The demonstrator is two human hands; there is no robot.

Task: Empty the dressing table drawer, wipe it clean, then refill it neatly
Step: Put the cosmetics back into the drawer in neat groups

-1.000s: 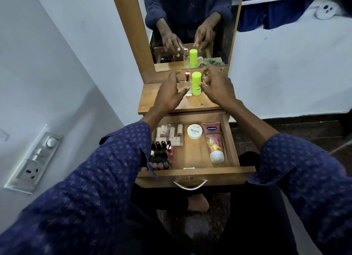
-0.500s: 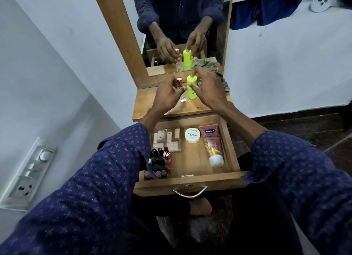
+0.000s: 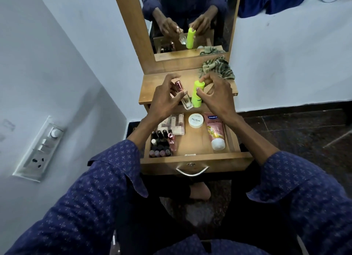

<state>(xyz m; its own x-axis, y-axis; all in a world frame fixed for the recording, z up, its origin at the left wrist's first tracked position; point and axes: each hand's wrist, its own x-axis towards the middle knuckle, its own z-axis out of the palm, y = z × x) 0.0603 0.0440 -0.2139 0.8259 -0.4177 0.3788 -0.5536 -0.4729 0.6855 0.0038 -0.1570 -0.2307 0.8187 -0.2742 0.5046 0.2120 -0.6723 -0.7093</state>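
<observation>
Left hand: my left hand (image 3: 163, 100) pinches the glass perfume bottle (image 3: 183, 98), tilted, above the tabletop (image 3: 152, 88).
Right hand: my right hand (image 3: 217, 96) grips the green bottle (image 3: 197, 94) with thumb and fingers near its cap.
Drawer: the drawer (image 3: 194, 159) is pulled open below my hands.
Inside: nail polish bottles (image 3: 161, 144) at left, a white jar (image 3: 195, 120) at the back, a pink tube (image 3: 215, 132) at right.
Cloth: a striped cloth (image 3: 217, 66) lies on the tabletop by the mirror (image 3: 188, 20).
</observation>
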